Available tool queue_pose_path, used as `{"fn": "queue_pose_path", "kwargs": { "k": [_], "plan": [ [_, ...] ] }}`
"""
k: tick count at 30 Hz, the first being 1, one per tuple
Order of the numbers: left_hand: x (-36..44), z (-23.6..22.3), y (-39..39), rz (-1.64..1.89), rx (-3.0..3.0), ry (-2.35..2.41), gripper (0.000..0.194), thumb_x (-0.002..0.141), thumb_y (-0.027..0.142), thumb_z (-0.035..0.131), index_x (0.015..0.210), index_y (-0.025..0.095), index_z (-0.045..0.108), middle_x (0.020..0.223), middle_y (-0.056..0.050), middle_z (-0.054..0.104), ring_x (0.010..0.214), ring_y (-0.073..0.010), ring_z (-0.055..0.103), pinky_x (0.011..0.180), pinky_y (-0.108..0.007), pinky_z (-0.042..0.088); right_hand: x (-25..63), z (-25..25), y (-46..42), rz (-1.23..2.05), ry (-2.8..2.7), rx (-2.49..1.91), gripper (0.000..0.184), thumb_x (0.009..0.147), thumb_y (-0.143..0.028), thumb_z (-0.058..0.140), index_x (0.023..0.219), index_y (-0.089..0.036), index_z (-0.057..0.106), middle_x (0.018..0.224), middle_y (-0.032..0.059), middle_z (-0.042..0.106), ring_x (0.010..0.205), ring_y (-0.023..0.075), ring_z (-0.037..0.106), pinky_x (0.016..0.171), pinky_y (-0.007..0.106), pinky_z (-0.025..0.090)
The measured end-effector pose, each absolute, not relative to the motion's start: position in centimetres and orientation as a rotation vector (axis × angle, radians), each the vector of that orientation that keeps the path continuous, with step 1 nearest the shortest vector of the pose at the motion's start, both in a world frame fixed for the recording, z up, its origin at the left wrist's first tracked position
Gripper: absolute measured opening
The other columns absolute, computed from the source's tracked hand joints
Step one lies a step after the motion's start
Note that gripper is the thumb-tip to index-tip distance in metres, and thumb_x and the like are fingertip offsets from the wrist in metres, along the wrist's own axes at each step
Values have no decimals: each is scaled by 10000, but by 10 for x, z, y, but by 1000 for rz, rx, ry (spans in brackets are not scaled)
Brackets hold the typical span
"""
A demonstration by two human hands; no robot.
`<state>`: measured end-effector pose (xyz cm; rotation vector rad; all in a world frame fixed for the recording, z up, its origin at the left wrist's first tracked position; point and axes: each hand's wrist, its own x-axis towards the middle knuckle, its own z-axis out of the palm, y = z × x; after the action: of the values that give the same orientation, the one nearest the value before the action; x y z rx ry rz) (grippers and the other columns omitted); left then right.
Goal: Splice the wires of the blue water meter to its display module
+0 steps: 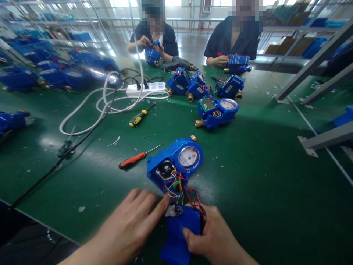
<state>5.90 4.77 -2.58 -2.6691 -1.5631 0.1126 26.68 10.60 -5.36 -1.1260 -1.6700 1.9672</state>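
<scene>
A blue water meter (176,162) lies on the green table with its side compartment uncovered. Red, yellow, white and black wires (176,186) run out of that compartment towards a blue plastic cover (183,224). My right hand (213,233) grips this cover at its right side, thumb on top. Slightly blurred, my left hand (135,217) reaches over the table left of the cover, its fingers apart and one fingertip at the wires. A small grey-silver piece (173,210) sits at the cover's upper edge, by that fingertip.
An orange screwdriver (134,161) and a yellow-black screwdriver (138,118) lie left of the meter. Beyond are another meter (217,110), a power strip (147,89), looping white cable and a power drill (180,64). Two people handle meters across the table. Metal frame legs (328,138) stand right.
</scene>
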Motion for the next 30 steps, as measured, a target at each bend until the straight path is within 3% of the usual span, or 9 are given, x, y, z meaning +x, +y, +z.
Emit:
{"fn": "queue_pose_path", "kwargs": {
  "k": [11, 16, 20, 22, 27, 30],
  "plan": [
    [57, -32, 44, -26, -2606, -1496, 511, 835, 43, 345, 1337, 136, 334, 975, -102, 569, 863, -220, 520, 764, -390, 443, 264, -63, 100, 2190, -1340, -1082, 178, 612, -170, 562, 787, -141, 556, 628, -29, 503, 541, 101, 404, 537, 241, 409],
    [57, -31, 39, -307, -2639, -1641, 533, 833, 28, 328, 1354, 140, 312, 960, -93, 568, 843, -180, 514, 748, -321, 434, 264, -63, 101, 2192, -1349, -1097, 164, 612, -163, 569, 773, -139, 550, 630, -20, 507, 546, 114, 438, 565, 283, 450],
    [50, -31, 33, -490, -2524, -1760, 500, 832, 61, 421, 1324, 134, 361, 1010, -89, 544, 890, -163, 503, 769, -282, 414, 267, -68, 99, 2180, -1336, -1113, 195, 613, -167, 604, 803, -146, 566, 654, -21, 531, 577, 130, 496, 596, 287, 474],
    [45, -32, 29, -492, -2428, -1800, 466, 826, 112, 464, 1287, 136, 405, 1032, -90, 531, 919, -173, 496, 797, -297, 403, 268, -72, 97, 2165, -1336, -1110, 209, 648, -171, 610, 854, -154, 581, 702, -11, 566, 623, 142, 537, 632, 284, 482],
    [35, -38, 13, -305, -2219, -2117, 354, 800, 195, 428, 1147, 141, 473, 1095, -121, 518, 1011, -266, 474, 866, -466, 367, 272, -75, 96, 2044, -1501, -1100, 205, 748, -195, 587, 951, -181, 604, 815, 10, 627, 740, 168, 581, 669, 262, 485],
    [32, -46, 2, -280, -2241, -2244, 362, 813, 165, 370, 1165, 191, 450, 1140, -93, 523, 1024, -246, 491, 852, -429, 411, 272, -70, 99, 1815, -1751, -1161, 189, 755, -188, 576, 938, -173, 621, 786, 6, 641, 696, 162, 577, 629, 237, 467]
  ]
}}
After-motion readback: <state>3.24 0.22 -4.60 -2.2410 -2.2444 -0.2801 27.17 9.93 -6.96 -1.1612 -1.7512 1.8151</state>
